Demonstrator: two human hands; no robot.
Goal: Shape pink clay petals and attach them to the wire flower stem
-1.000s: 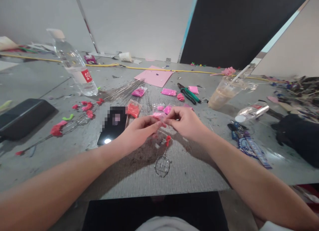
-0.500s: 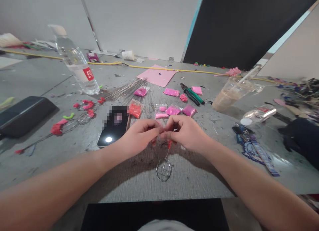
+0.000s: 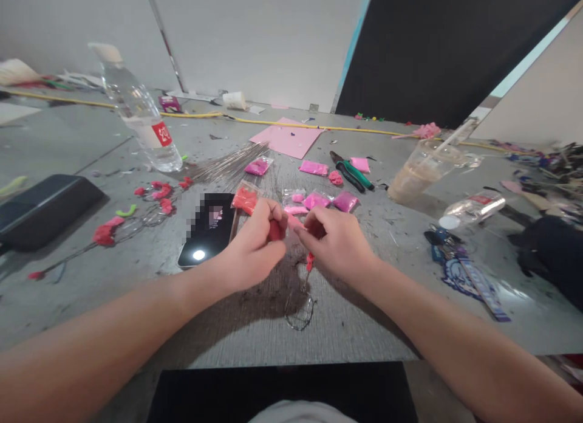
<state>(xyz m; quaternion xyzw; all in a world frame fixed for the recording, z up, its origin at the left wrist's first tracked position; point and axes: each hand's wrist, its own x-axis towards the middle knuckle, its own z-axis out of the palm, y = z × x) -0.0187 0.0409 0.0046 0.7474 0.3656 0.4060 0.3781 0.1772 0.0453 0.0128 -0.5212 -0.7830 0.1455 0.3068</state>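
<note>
My right hand (image 3: 339, 237) pinches a small pink piece of soft clay (image 3: 294, 221) between thumb and fingertips. Close beside it on the left, my left hand (image 3: 257, 244) has its fingers curled in; whatever they may hold is hidden. Below the hands lies a bent wire loop (image 3: 300, 313) with crossing wires, and red clay (image 3: 310, 262) sits on its stem. A packet of orange-red clay (image 3: 246, 198) is just behind my left fingers. Pink packets of clay (image 3: 317, 200) lie beyond my right hand.
A phone (image 3: 209, 228) lies left of my left hand, with red clay-covered wires (image 3: 107, 230) farther left. Behind are a water bottle (image 3: 148, 128), thin wires (image 3: 228, 165), green-handled pliers (image 3: 353, 172) and pink paper (image 3: 286, 137). An iced drink cup (image 3: 412, 174) stands right.
My hands have drawn slightly apart; the left has moved a little left and up. A pink clay piece now shows at my right fingertips.
</note>
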